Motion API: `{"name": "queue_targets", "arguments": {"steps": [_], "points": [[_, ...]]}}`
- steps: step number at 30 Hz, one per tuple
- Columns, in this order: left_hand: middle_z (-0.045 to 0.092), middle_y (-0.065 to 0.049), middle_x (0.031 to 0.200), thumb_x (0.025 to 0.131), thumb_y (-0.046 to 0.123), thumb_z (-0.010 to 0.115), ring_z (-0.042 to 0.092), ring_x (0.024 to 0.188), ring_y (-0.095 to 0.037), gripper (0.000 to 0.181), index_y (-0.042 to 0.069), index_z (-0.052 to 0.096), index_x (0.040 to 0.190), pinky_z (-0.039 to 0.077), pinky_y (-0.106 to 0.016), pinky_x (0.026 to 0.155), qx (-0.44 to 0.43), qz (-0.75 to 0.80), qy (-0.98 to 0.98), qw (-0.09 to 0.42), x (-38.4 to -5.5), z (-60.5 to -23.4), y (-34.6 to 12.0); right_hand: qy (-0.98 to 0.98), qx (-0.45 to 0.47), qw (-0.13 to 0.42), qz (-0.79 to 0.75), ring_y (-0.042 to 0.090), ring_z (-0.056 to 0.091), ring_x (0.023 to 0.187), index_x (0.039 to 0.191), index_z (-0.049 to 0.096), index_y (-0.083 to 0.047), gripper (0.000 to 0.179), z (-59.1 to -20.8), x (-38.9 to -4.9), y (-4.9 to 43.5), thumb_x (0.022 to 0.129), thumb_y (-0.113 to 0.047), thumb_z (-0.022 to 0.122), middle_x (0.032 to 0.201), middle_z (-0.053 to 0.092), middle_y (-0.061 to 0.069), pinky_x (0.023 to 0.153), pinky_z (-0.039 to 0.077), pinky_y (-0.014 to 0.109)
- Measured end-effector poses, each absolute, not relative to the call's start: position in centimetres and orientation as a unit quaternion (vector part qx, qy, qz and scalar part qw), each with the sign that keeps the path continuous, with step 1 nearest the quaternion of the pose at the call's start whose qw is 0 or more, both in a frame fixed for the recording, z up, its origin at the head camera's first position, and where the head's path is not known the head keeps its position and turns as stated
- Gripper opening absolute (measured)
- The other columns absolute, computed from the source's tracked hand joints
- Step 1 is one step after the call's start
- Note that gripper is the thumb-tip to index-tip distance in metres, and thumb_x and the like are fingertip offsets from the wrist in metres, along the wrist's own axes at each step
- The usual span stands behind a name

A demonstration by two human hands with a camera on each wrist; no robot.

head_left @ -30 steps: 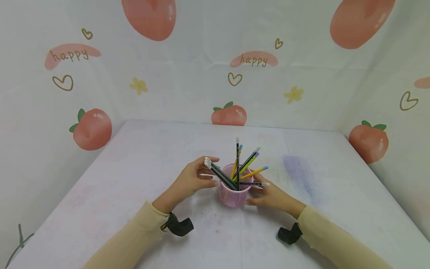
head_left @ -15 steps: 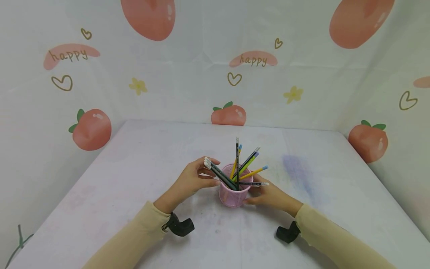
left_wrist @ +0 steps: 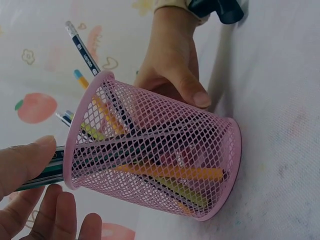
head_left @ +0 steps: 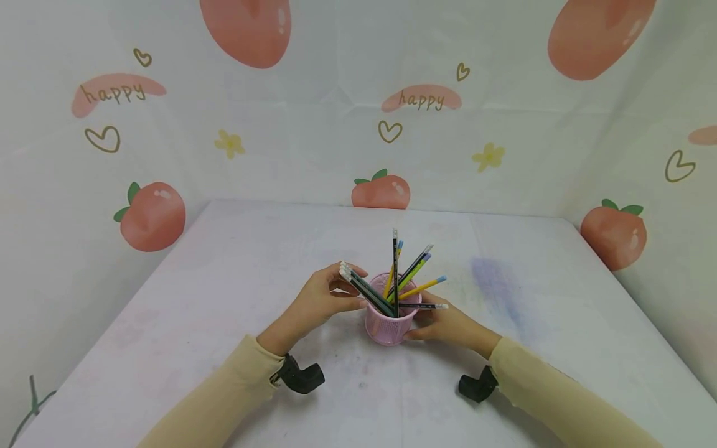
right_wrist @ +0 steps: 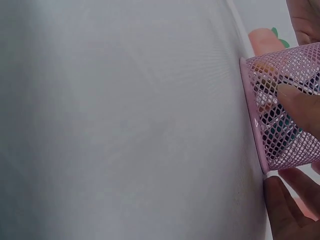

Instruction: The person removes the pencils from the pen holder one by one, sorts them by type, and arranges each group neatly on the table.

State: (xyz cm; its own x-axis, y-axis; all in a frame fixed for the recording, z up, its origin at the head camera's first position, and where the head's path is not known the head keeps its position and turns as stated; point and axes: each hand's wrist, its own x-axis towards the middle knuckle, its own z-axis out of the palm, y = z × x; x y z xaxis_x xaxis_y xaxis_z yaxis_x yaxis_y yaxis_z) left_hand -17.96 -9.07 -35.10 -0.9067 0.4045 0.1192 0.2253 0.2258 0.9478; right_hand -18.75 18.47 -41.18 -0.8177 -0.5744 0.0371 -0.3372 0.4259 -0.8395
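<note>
A pink, round, wire-mesh pencil cup (head_left: 386,331) stands upright on the white, faintly stained tabletop (head_left: 280,249), between the person's 2 hands.

The right hand (head_left: 450,326) holds the cup low on its right side, with the thumb against the mesh near the base and the other fingers curled behind it. The left hand (head_left: 322,297) is at the cup's left rim, its thumb and fingers moderately apart on either side of a bundle of slim dark green wooden pencils (head_left: 370,292) with white ends. I cannot tell whether they grip it.

That bundle slants out of the cup over the left rim. A thin black pencil (head_left: 395,261) with a white end rises nearly straight, and another black pencil with a white eraser (head_left: 428,305) leans far out over the right rim. Between these are 2 yellow pencils with blue ends (head_left: 428,285), a lime-green pencil with a purple end (head_left: 413,269) and a dark pencil with a pale end (head_left: 421,256), all angled differently.

Both arms wear cream-coloured sleeves (head_left: 215,392), with a black curved attachment near each cuff (head_left: 477,386). Behind the tabletop hangs a white fabric backdrop (head_left: 325,74) printed with red fruit, yellow flowers, hearts and the word "happy".
</note>
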Motion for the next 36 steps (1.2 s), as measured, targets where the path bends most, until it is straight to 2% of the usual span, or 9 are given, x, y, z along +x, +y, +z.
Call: {"name": "queue_targets", "arguments": {"steps": [6,14,23,31,36], "points": [[0.067,-0.011,0.104,0.078,0.005,0.079,0.065,0.095,-0.024,0.043,0.005,0.062,0.117,0.055,-0.029,0.077,0.205,0.589,0.778,0.074,-18.05,-35.26,-9.03,0.836,-0.275,0.127,-0.457,0.03,0.058,0.117,0.135,0.05,-0.005,0.068,-41.12,-18.78,18.42,0.077,-0.018,0.083,0.134,0.057,0.016,0.096,0.046,0.021],[0.067,-0.01,0.104,0.078,0.005,0.079,0.065,0.095,-0.024,0.042,0.005,0.063,0.117,0.055,-0.029,0.078,0.206,0.59,0.777,0.075,-18.07,-35.35,-9.05,0.823,-0.277,0.138,-0.476,0.024,0.057,0.115,0.133,0.052,-0.003,0.067,-41.38,-19.05,18.4,0.075,-0.013,0.084,0.132,0.058,0.017,0.094,0.047,0.02],[0.068,-0.011,0.101,0.079,0.004,0.078,0.064,0.091,-0.018,0.039,0.003,0.063,0.115,0.054,-0.027,0.076,0.209,0.593,0.774,0.072,-18.1,-35.29,-8.98,0.831,-0.279,0.133,-0.461,0.023,0.058,0.115,0.132,0.054,-0.002,0.067,-41.06,-19.11,18.32,0.074,-0.016,0.084,0.131,0.059,0.016,0.095,0.046,0.019],[0.068,-0.011,0.102,0.08,0.004,0.077,0.065,0.091,-0.018,0.039,0.003,0.063,0.116,0.056,-0.026,0.077,0.206,0.597,0.772,0.077,-18.17,-35.41,-8.96,0.822,-0.273,0.145,-0.479,0.008,0.056,0.112,0.132,0.054,-0.003,0.066,-41.15,-19.18,18.39,0.074,-0.015,0.084,0.131,0.059,0.016,0.094,0.046,0.018],[0.068,-0.012,0.103,0.08,0.004,0.077,0.065,0.092,-0.018,0.039,0.003,0.062,0.116,0.056,-0.026,0.077,0.206,0.598,0.771,0.079,-18.16,-35.39,-8.99,0.823,-0.272,0.145,-0.478,0.008,0.057,0.111,0.133,0.053,-0.003,0.067,-41.1,-19.14,18.37,0.074,-0.015,0.084,0.131,0.059,0.016,0.094,0.047,0.018]]}}
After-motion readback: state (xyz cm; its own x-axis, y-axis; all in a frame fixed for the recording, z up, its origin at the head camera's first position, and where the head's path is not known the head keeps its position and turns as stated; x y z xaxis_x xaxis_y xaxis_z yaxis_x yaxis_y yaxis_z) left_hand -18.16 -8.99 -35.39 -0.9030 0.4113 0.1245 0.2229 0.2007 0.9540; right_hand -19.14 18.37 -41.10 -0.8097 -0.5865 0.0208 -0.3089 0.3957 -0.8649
